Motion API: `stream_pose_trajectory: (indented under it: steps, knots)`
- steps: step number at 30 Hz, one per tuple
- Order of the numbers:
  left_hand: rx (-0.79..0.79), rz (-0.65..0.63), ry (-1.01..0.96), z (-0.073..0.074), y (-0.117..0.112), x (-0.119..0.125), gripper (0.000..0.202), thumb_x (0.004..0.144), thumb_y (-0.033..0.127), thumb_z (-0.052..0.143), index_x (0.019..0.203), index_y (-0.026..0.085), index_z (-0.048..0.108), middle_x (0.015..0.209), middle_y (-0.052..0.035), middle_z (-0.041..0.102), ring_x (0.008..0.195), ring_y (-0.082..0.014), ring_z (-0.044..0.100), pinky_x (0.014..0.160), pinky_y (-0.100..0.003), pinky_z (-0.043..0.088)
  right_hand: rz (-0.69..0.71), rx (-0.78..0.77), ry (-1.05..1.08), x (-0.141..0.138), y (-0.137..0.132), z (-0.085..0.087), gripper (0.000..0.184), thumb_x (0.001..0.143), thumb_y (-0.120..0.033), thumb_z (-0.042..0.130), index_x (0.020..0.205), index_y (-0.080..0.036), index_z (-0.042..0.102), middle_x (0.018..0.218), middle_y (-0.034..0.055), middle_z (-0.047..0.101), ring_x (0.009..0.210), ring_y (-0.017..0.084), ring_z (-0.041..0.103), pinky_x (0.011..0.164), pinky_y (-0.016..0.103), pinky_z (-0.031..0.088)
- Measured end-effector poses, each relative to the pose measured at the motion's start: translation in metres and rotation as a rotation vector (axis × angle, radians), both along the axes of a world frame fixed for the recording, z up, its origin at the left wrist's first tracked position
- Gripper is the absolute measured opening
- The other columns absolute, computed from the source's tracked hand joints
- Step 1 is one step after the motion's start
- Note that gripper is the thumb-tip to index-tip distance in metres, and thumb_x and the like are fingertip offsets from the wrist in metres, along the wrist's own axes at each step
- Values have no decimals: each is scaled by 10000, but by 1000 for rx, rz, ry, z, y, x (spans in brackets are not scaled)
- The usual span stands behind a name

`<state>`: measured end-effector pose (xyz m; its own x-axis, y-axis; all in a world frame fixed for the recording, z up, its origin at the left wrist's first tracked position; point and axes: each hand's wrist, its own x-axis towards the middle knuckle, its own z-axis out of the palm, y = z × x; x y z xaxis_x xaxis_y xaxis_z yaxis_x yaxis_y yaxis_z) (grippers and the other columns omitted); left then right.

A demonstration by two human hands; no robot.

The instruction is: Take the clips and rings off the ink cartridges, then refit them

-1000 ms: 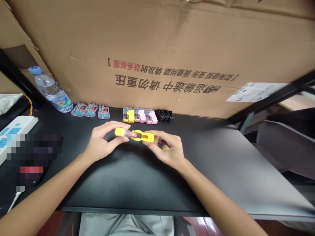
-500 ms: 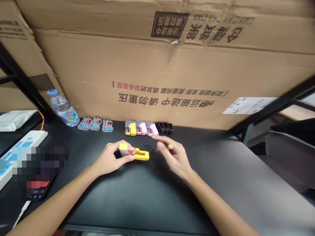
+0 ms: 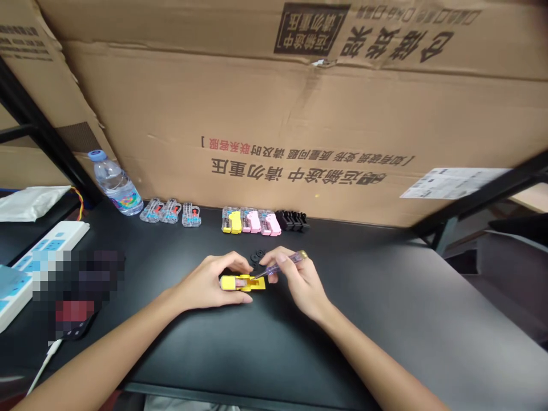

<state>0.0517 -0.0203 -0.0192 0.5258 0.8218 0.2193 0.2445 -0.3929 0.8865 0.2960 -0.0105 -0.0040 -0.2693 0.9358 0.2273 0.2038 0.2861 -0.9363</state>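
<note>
My left hand (image 3: 201, 286) is closed around a small yellow and clear plastic toy piece (image 3: 229, 283), thumb on the near side and fingers on the far side. The piece lies lengthwise at or just above the desk, its slotted yellow end pointing right. In my right hand (image 3: 303, 290) is a screwdriver (image 3: 282, 265) with a see-through purple handle, pinched like a pen. Its shaft slants down to the left, the tip at the slot of the yellow piece. Whether it touches a screw cannot be made out. Small black round parts (image 3: 258, 256) lie just behind.
Along the cardboard (image 3: 257, 103) stand clear plastic pieces (image 3: 191, 215), a yellow toy gun-shaped piece (image 3: 232, 221), pink ones (image 3: 270, 223) and black parts (image 3: 293, 220). A water bottle (image 3: 117, 185), a power strip (image 3: 43, 262) and a partly blurred phone (image 3: 77, 319) are left.
The right hand has turned the screwdriver and brought its tip left and down to the yellow piece. The left hand has moved slightly right and lower, with the piece turned.
</note>
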Motion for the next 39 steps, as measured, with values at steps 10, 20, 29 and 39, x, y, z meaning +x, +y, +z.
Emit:
stream_pose_trajectory:
  steps: [10,20,29,39]
  knots:
    - [63,87,141,3,3,-10,288,841,377,874,1049,220,752,989,-7,803,831,-160,724,752,-242,514,-122,84,-263,17,22,-2,251,970,-353,593,807,-198,705,700,32,735,680,211,710,686,318,535]
    - [70,44,135,3,3,-10,281,871,362,851,1094,226,748,1074,-25,803,922,-183,745,824,-258,530,-155,35,-281,15,28,-12,238,971,-352,583,841,-194,704,723,33,736,704,218,716,716,327,523]
    - [66,28,144,3,4,-11,269,881,344,839,1105,227,746,1088,-25,802,935,-185,745,838,-261,530,-134,34,-259,10,22,-9,257,1004,-385,591,882,-194,714,801,40,764,777,218,732,754,322,535]
    - [-5,50,84,-2,2,-5,355,860,334,857,1172,248,711,1116,-15,793,1003,-188,746,915,-275,538,-232,128,-198,14,21,0,235,1000,-394,625,921,-197,729,802,44,768,738,215,721,716,322,548]
